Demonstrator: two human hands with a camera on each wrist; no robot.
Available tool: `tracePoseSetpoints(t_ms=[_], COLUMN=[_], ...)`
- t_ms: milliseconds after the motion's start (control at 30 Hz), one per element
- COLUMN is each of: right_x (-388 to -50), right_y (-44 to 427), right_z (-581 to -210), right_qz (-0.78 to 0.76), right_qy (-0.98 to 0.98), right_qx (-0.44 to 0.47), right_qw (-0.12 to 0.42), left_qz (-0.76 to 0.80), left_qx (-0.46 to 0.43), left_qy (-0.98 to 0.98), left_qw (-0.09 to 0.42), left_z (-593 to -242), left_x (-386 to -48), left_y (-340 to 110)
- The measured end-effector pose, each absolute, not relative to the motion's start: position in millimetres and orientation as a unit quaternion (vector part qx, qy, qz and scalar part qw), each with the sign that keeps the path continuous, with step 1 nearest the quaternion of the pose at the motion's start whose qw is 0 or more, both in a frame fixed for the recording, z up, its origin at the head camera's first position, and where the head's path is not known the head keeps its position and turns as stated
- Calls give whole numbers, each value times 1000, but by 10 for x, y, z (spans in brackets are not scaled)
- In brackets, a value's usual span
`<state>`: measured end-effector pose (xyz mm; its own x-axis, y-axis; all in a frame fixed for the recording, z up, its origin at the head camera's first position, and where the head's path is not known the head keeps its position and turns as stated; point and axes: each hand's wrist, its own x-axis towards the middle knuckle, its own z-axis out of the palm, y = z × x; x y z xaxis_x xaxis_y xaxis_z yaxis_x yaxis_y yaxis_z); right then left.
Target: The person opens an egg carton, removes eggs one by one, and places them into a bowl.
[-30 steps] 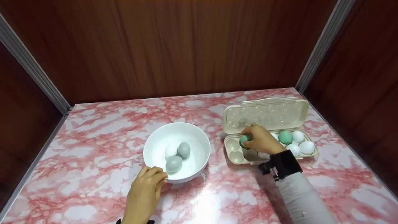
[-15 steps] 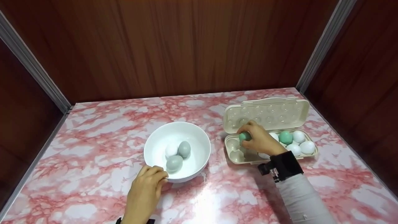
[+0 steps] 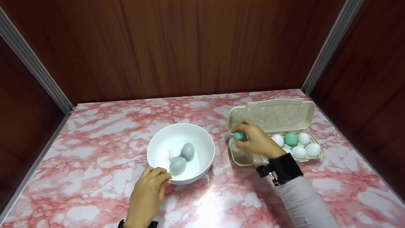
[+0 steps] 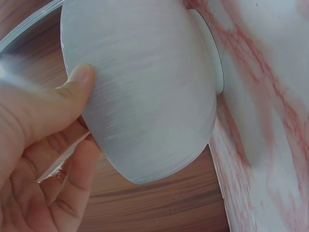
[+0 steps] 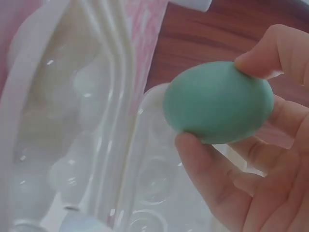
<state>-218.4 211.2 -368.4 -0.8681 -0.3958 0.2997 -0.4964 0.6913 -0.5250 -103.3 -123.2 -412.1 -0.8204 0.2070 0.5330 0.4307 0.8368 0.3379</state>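
My left hand (image 3: 147, 194) grips the near-left rim of a white bowl (image 3: 202, 161). In the left wrist view the thumb presses the bowl's outer wall (image 4: 149, 96), with the fingers on the inner side. Inside the bowl lie a white egg (image 3: 174, 152) and two grey-green eggs (image 3: 178, 165). My right hand (image 3: 261, 141) pinches a green egg (image 5: 217, 102) between thumb and fingers, above the left end of an egg carton (image 3: 245, 163). White eggs (image 3: 312, 149) and another green egg (image 3: 290, 139) sit in the carton's right part. The hand hides some cups.
The carton's lid (image 3: 284, 117) stands open at the back. Pink-and-white marbled table (image 3: 101, 139) lies around the bowl and carton. Brown wood-look panels (image 3: 190, 47) with grey metal corner posts (image 3: 332, 41) enclose the back and sides.
My right hand has lifted the green egg out of its cup and moved it up and left. My left hand stays on the bowl's rim.
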Motion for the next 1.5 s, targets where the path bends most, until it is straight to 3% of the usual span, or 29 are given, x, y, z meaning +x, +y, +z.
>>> tracePoseSetpoints(t_ms=[533,1500], right_x=[-2180,-2559], right_y=[1704,824], right_z=[-3394,-3169], right_qz=[284,272], right_qy=[-911,-893], right_qx=[295,358], right_qw=[55,13], left_qz=[-229,-228], left_qx=[-178,-187], left_qy=[-920,-916], left_qw=[262,273], left_z=[-4129,-4146], left_x=[-1035,-1047], left_y=[-1238,-1244])
